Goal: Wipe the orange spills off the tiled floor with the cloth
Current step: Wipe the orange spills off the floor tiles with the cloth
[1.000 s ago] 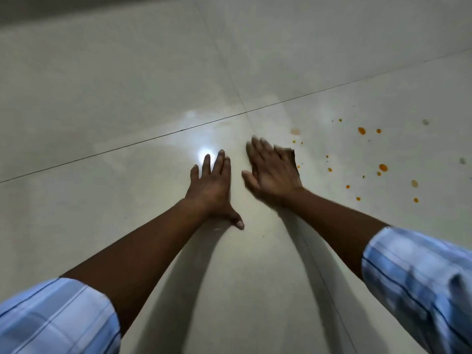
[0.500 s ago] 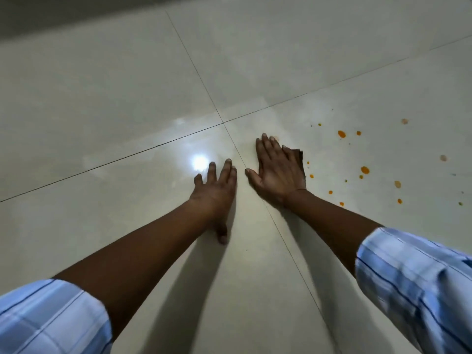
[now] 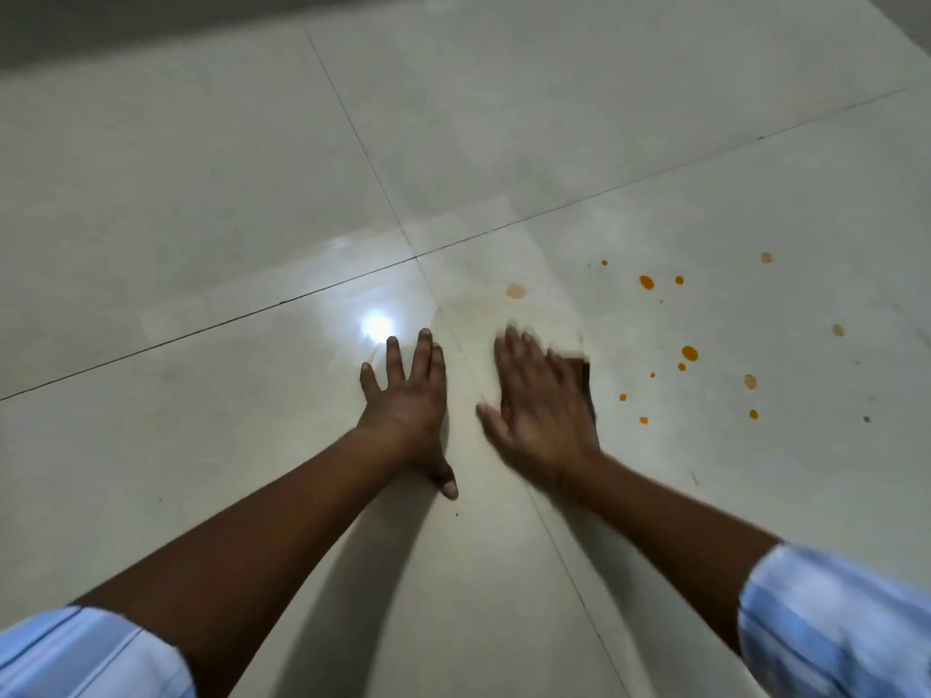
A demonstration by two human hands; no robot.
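Because the glossy tiled floor (image 3: 201,193) looks slick, the cloth (image 3: 586,377) will probably slide easily; thin, soft and light, it should bunch unless pressed flat under the whole palm. The left hand (image 3: 408,403) rests flat on the tile, fingers (image 3: 423,355) straight and spread, holding nothing. The right hand (image 3: 544,410), blurred, lies flat with straight fingers on the cloth, almost wholly hidden; only a dark corner shows at the hand's 2 o'clock. Orange spills (image 3: 689,353) dot the tile toward 3 o'clock, apart from it.

two hands (image 3: 405,410), one cloth (image 3: 585,369), about thirteen orange spills (image 3: 689,353).
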